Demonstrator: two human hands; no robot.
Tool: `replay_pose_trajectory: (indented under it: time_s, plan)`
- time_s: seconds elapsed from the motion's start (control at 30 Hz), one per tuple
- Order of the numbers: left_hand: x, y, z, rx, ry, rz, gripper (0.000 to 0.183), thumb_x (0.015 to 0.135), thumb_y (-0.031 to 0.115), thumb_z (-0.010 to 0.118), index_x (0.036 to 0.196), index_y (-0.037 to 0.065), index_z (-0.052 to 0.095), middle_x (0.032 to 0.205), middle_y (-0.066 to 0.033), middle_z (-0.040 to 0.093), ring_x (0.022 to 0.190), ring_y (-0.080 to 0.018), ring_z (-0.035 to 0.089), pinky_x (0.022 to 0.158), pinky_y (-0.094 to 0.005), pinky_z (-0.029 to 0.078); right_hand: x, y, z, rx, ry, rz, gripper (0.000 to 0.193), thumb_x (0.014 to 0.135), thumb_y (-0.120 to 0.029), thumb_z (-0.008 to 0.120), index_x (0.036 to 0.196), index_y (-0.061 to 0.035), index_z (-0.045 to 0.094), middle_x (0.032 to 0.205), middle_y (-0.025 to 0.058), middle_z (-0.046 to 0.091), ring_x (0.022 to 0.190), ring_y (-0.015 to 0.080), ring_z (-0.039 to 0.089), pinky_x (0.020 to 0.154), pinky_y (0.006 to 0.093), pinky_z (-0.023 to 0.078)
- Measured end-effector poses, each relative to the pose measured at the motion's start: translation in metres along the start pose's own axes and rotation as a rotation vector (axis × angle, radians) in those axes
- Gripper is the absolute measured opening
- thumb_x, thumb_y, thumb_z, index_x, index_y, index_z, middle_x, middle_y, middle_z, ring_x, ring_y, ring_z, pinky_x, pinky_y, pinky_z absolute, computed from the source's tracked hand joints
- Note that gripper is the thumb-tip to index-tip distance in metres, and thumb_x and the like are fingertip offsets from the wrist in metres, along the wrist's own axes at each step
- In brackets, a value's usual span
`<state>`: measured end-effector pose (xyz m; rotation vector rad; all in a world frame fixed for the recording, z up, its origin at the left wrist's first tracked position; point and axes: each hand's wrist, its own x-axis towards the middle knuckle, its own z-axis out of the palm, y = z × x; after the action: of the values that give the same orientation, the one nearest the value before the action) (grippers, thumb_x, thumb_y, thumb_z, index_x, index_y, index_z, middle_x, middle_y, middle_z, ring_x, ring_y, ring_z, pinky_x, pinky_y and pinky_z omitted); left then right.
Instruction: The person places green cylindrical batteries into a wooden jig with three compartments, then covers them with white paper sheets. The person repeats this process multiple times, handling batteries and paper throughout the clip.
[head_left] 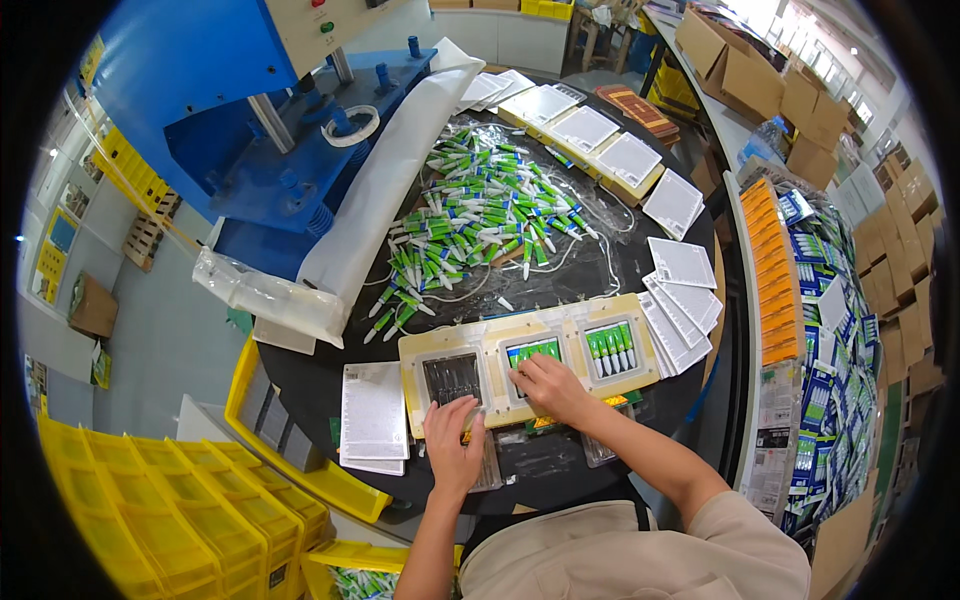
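Note:
A cream fixture plate with three framed recesses lies across the near part of the round table. My left hand rests with its fingers apart on the near edge of the left recess, which holds a clear plastic blister tray without tubes. Over the middle recess, my right hand is curled, its fingertips down at green-and-white tubes; what they pinch is hidden. In the right recess several white-capped green tubes lie side by side. Beyond the plate spreads a large heap of such small tubes.
White cards lie left of the plate, and more cards at its right. Another fixture plate stands behind. A blue press rises at left. Yellow crates stand lower left; packed blister cards fill the right side.

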<state>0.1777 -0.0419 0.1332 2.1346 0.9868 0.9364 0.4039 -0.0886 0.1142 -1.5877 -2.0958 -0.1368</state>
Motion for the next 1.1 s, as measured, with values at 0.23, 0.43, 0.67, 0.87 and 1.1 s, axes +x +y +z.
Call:
replay_pose_trajectory:
  time_s: [0.23, 0.43, 0.67, 0.87, 1.1]
  plan:
    - [0.030, -0.001, 0.007, 0.069, -0.011, -0.050, 0.021, 0.086, 0.014, 0.076, 0.105, 0.007, 0.069, 0.101, -0.0070, 0.069, 0.095, -0.0275, 0.064, 0.090, -0.0416, 0.046, 0.024, 0.048, -0.023, 0.112, 0.175, 0.315, 0.019, 0.079, -0.003, 0.068, 0.098, -0.0045, 0.071, 0.094, 0.0091, 0.065, 0.088, 0.0299, 0.063, 0.075, 0.0405, 0.053]
    - [0.057, 0.010, 0.069, 0.205, 0.009, -0.058, 0.033, 0.075, 0.025, 0.087, 0.093, 0.010, 0.064, 0.087, -0.0037, 0.057, 0.083, -0.0248, 0.058, 0.073, -0.0386, 0.038, 0.039, 0.053, -0.018, 0.342, -0.079, 0.682, 0.009, 0.084, -0.011, 0.070, 0.090, -0.0069, 0.075, 0.094, 0.0072, 0.066, 0.090, 0.0290, 0.065, 0.076, 0.0421, 0.053]
    - [0.058, -0.004, 0.086, 0.294, -0.051, -0.086, 0.043, 0.072, 0.031, 0.088, 0.097, 0.011, 0.058, 0.090, -0.0047, 0.056, 0.090, -0.0268, 0.058, 0.074, -0.0406, 0.036, 0.022, 0.013, -0.010, 0.286, -0.066, 0.718, 0.019, 0.085, -0.011, 0.069, 0.100, -0.0063, 0.079, 0.091, 0.0111, 0.064, 0.093, 0.0311, 0.062, 0.078, 0.0422, 0.051]
    - [0.058, -0.004, 0.084, 0.279, -0.051, -0.096, 0.037, 0.076, 0.028, 0.084, 0.097, 0.011, 0.059, 0.091, -0.0043, 0.057, 0.091, -0.0266, 0.059, 0.075, -0.0407, 0.037, 0.023, 0.009, -0.003, 0.468, -0.056, 0.831, 0.020, 0.087, -0.013, 0.067, 0.101, -0.0056, 0.078, 0.096, 0.0105, 0.066, 0.097, 0.0313, 0.064, 0.082, 0.0436, 0.052]
    - [0.057, -0.004, 0.082, 0.246, -0.052, -0.104, 0.032, 0.077, 0.025, 0.082, 0.097, 0.012, 0.060, 0.088, -0.0029, 0.057, 0.087, -0.0250, 0.060, 0.075, -0.0403, 0.037, 0.021, 0.011, -0.001, 0.371, -0.046, 0.829, 0.024, 0.087, -0.016, 0.067, 0.106, -0.0067, 0.079, 0.092, 0.0112, 0.066, 0.086, 0.0290, 0.064, 0.076, 0.0388, 0.050]
